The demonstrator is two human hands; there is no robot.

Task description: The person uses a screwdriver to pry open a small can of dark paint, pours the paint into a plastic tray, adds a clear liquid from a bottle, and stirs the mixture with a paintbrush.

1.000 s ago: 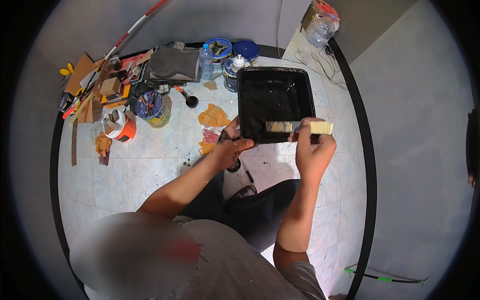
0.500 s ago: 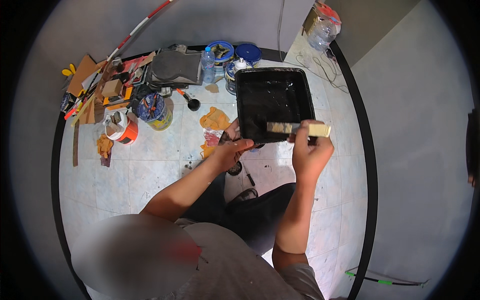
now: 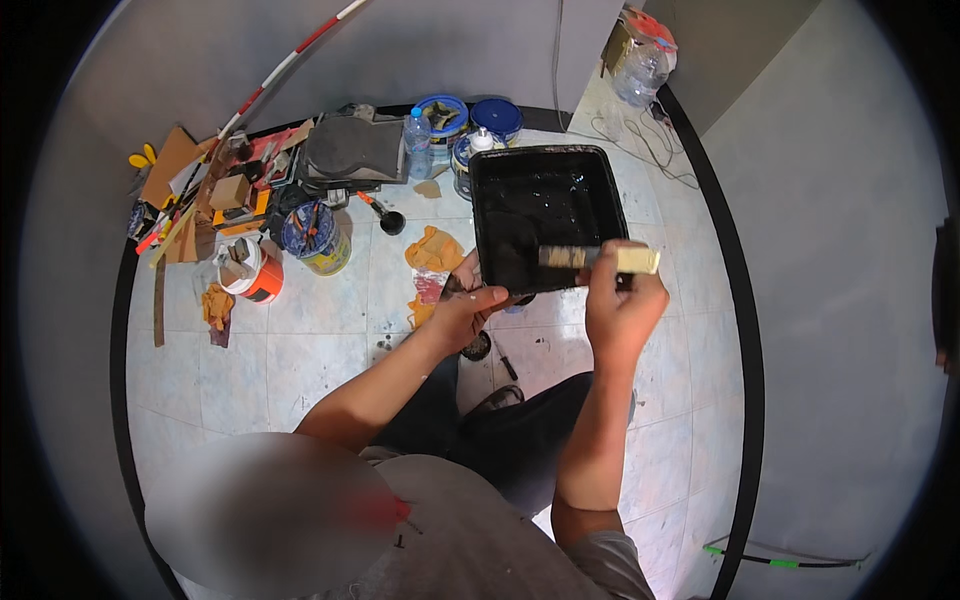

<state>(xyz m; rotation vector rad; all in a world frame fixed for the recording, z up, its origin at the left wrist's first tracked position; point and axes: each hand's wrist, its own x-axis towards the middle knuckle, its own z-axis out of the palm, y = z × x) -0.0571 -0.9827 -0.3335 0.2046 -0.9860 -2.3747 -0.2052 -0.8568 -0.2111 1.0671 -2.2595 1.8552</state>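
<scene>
- The black rectangular plastic paint tray (image 3: pixel 548 165) looks glossy and wet inside, catching small glints of light.
- The flat paintbrush with a pale bare-wood handle (image 3: pixel 598 258) looks matt and dry.
- The crumpled orange cloth rag (image 3: pixel 434 250) looks soft and dull.
- The pale stone-look floor tiles (image 3: pixel 320 350) are smooth with a faint sheen, smudged with dark spots.
- The clear plastic water bottle (image 3: pixel 418 146) shines.

The right hand (image 3: pixel 622 302) carries the brush (image 3: pixel 598 258) slightly lower against the tray (image 3: pixel 546 215); the left hand (image 3: pixel 468 308) shifts a little nearer the tray's corner.
</scene>
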